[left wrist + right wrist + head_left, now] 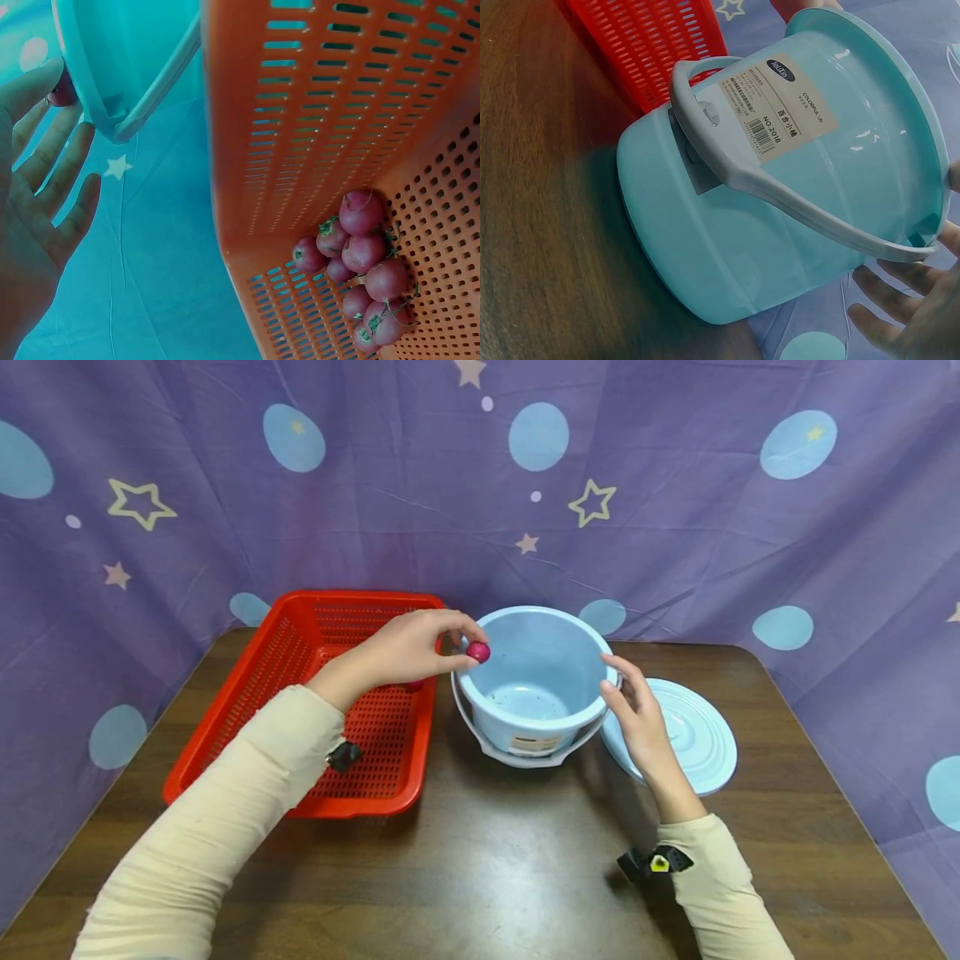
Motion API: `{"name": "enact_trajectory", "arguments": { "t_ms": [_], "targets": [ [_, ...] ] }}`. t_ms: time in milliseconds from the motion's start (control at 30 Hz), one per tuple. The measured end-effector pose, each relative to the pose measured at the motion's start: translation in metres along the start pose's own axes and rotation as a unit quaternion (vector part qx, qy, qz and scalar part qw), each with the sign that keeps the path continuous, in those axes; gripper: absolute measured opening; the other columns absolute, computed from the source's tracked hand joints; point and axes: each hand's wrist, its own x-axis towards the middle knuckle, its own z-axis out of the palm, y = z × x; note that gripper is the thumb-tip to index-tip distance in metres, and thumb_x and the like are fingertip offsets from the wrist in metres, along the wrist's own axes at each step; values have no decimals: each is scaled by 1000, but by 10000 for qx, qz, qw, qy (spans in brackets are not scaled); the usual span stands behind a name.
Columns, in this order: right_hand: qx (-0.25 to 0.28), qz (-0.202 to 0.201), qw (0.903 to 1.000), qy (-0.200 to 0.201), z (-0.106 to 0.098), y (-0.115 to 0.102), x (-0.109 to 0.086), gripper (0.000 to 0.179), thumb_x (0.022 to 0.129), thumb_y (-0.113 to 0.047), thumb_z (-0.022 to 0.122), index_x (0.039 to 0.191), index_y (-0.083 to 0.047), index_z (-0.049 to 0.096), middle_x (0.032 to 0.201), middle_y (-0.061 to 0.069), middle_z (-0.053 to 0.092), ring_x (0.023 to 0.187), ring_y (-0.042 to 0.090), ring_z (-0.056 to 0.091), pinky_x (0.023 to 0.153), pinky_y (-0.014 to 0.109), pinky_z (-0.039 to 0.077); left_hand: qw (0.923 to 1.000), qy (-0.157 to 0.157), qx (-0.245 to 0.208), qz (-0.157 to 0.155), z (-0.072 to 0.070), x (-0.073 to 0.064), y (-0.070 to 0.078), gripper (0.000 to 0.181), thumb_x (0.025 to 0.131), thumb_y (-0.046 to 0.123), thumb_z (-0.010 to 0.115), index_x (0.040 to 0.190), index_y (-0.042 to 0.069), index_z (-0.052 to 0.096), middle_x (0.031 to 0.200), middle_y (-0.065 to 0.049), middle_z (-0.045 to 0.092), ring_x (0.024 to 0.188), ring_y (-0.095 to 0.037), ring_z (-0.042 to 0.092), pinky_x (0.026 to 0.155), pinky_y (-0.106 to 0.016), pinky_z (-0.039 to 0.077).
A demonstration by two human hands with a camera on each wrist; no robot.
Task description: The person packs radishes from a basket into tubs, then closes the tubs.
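Note:
Thumb and fingers of my left hand pinch a small red radish, which overlaps the left rim of the light blue bucket in the head view. On the opposite side, my right hand holds the bucket's rim, fingertips over the edge. Other fingers of that hand spread outside the wall near the handle's end. Inside the bucket, small dark specks lie on the bottom. Several more radishes with thin roots and green stem ends sit in the red perforated basket, left of the bucket.
A round light blue lid lies flat at the bucket's right. The bucket's grey handle hangs down on the near side. Brown wooden table extends in front, and a purple patterned curtain hangs close behind.

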Motion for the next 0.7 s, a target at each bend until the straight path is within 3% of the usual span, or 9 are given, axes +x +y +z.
{"name": "enact_trajectory", "arguments": {
  "t_ms": [267, 467, 700],
  "targets": [
    [-36, 2, 10000, 13, 0, -1, 0, 43, 104, -13, 50, 145, -5, 45, 145, 13, 46, 126, 16, 46, 101, 23, 35, 9996, -57, 220, 163, 3, 2, 0, 30, 86, 27, 79, 115, 26, 71, 105, 9, 66, 94, -14, 56, 75, -33, 46],
    [10, -34, 10000, 20, 0, -1, 0, 43, 104, -12, 49, 145, -4, 45, 144, 15, 47, 122, 13, 48, 99, 21, 36, 9997, -10, 130, 217, 2, 1, -2, 33, 86, 26, 79, 118, 23, 70, 111, 6, 67, 99, -17, 58, 79, -34, 46],
    [24, -99, 9999, 22, 1, 0, 0, 42, 104, -11, 49, 145, -4, 45, 143, 17, 48, 121, 13, 48, 99, 21, 36, 9996, 293, -30, -24, -5, -2, -7, 35, 85, 25, 80, 118, 19, 70, 112, 5, 67, 98, -13, 57, 82, -35, 46]
  ]
}}
